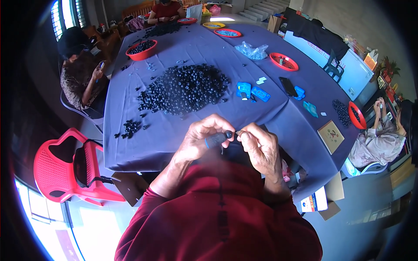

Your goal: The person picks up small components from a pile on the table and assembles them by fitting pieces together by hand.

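In front of my chest, just over the near table edge, my two hands meet. My left hand [198,138] is closed in a pinch, with a dark cover edged in blue on one digit. It holds a small round black part [228,134] at the fingertips. My right hand [262,149] is pinched close beside it, around something small and thin that I cannot make out. Beyond my hands, a large heap of small black parts [183,89] lies on the cloth-covered table [252,115]. A smaller cluster of black parts [130,128] sits to the left.
Blue packets [260,94] and a dark phone [288,86] lie right of the heap. A red basin [142,50] holds black parts; another red tray [284,61] is farther right. Co-workers sit left, far and right. A red chair [58,165] stands at the left.
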Demonstrator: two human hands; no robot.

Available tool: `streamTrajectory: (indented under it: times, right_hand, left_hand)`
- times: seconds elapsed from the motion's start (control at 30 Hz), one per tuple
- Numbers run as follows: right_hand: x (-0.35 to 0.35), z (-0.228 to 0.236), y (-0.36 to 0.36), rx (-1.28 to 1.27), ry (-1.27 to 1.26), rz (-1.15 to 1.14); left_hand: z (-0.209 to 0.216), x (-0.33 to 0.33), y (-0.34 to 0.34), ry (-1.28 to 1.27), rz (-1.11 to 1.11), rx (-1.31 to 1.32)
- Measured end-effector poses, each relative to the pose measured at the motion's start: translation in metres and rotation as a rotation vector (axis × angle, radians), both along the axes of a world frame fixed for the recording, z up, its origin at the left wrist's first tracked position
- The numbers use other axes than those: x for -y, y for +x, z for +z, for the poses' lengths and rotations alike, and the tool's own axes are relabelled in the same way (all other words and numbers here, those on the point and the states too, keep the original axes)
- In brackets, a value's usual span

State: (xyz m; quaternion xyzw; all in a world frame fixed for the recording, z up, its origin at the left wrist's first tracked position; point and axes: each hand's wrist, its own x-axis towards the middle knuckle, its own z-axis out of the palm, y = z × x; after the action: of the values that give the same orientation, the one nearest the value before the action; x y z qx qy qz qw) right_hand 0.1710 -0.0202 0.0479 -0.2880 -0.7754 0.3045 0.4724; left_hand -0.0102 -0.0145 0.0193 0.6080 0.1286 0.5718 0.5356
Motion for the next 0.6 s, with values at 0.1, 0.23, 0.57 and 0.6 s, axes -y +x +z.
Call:
streamTrajectory:
  times: [0.1, 0.23, 0.57, 0.6]
  right_hand:
    - [0.0005, 0.0019, -0.0025, 0.006, 0.04, -0.043]
    - [0.003, 0.0015, -0.0027, 0.023, -0.026, -0.034]
    - [0.0002, -0.0004, -0.0034, 0.098, 0.117, -0.11]
    - [0.0007, -0.0005, -0.0036, 0.107, 0.14, -0.124]
  left_hand:
    - [-0.0039, -0.002, 0.0004, -0.074, -0.05, 0.07]
    - [-0.0061, -0.0049, 0.0007, -0.117, -0.195, 0.156]
    - [-0.0095, -0.0066, 0.0035, -0.249, -0.261, 0.211]
    - [-0.0081, -0.0051, 0.0048, -0.25, -0.261, 0.211]
